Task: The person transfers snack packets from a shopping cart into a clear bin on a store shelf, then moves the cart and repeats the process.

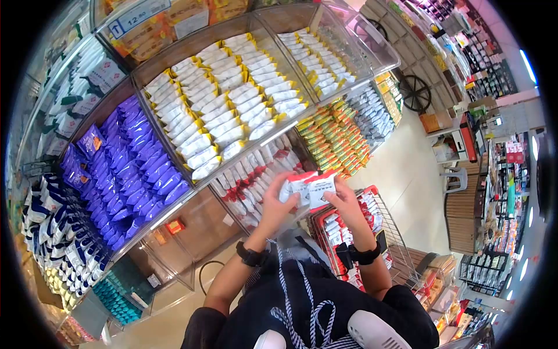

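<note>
Two or more small white packets with red ends (319, 191) are between my hands, above a shopping cart and a display bin. My left hand (279, 200) is closed on the packets at the left, thumb in front. My right hand (344, 200) grips the packet at the right, its thumb on the printed face. Similar red-and-white packets (250, 180) lie in rows in the bin just beyond my left hand. More of them fill the red-rimmed wire cart (401, 256) below my right hand.
Clear-walled bins hold white-and-yellow packets (215, 99), purple packets (133, 157) and green-orange packets (334, 139). Dark blue and white packets (58, 227) lie at the far left. A grey stool (455, 179) stands on the pale floor (407, 168) at the right.
</note>
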A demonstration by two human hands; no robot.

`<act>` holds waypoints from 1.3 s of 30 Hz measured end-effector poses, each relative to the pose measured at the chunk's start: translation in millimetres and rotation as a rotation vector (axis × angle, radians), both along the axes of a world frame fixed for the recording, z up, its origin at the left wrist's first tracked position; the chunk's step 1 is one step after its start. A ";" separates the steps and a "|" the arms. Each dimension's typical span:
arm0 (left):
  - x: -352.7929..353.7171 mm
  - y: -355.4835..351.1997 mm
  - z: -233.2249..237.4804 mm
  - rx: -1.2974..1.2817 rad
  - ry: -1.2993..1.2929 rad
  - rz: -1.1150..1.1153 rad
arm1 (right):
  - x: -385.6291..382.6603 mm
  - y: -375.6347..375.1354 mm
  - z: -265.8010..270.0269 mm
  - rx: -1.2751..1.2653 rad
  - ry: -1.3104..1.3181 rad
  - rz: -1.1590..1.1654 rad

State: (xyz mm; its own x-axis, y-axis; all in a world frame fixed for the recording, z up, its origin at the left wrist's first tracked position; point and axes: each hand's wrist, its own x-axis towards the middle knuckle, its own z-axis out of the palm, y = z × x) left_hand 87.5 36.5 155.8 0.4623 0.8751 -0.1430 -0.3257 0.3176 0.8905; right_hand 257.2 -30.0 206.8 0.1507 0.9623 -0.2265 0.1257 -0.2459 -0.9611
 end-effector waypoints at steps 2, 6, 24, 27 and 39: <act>2.3 1.4 -0.5 0.000 -0.087 -0.016 | -18.3 5.2 -11.0 -0.094 0.448 -0.151; 9.6 13.9 -33.0 -0.069 0.071 -0.087 | -20.0 19.6 -34.4 -0.162 0.663 -0.194; 26.6 99.8 -147.6 0.925 1.154 -0.262 | -11.7 133.3 -143.2 0.008 -0.234 -0.207; 17.2 98.0 -161.1 0.999 1.013 0.021 | -20.6 139.3 -168.3 0.086 -0.174 -0.201; 2.9 95.8 -125.7 0.922 1.090 -0.144 | -44.9 139.6 -168.7 0.281 -0.595 -0.250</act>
